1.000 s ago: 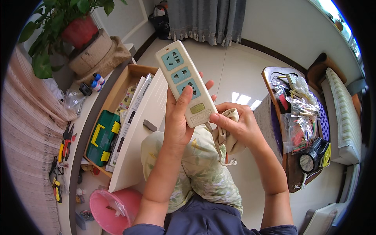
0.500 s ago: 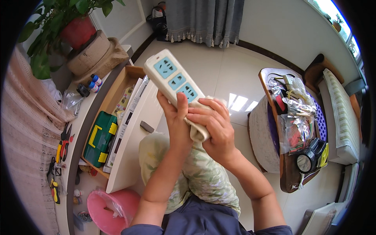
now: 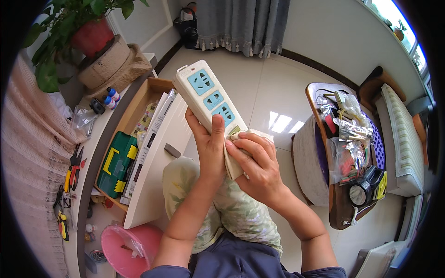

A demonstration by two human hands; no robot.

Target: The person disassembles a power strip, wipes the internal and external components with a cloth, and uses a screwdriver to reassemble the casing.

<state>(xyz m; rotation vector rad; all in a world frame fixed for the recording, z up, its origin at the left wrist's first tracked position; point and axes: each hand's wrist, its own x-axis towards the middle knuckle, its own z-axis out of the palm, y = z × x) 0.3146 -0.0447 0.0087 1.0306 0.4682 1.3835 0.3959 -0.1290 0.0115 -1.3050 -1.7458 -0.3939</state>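
Observation:
A white power strip with light-blue socket panels is held up over my lap, tilted with its far end to the left. My left hand grips it from the left side, thumb lying along the top face by the nearest socket. At the near end my right hand is closed on a cream cloth and presses it against the strip. The cloth and fingers cover that end; the part beneath them is hidden.
Left, an open drawer holds a green toolbox; pliers lie on the ledge beside it. A pink bin stands below. To the right, a small wooden table bears plastic bags and a black flashlight.
The power strip has shifted slightly right and down. My right hand has moved with the cloth toward the near end, uncovering more of the strip's face below the sockets.

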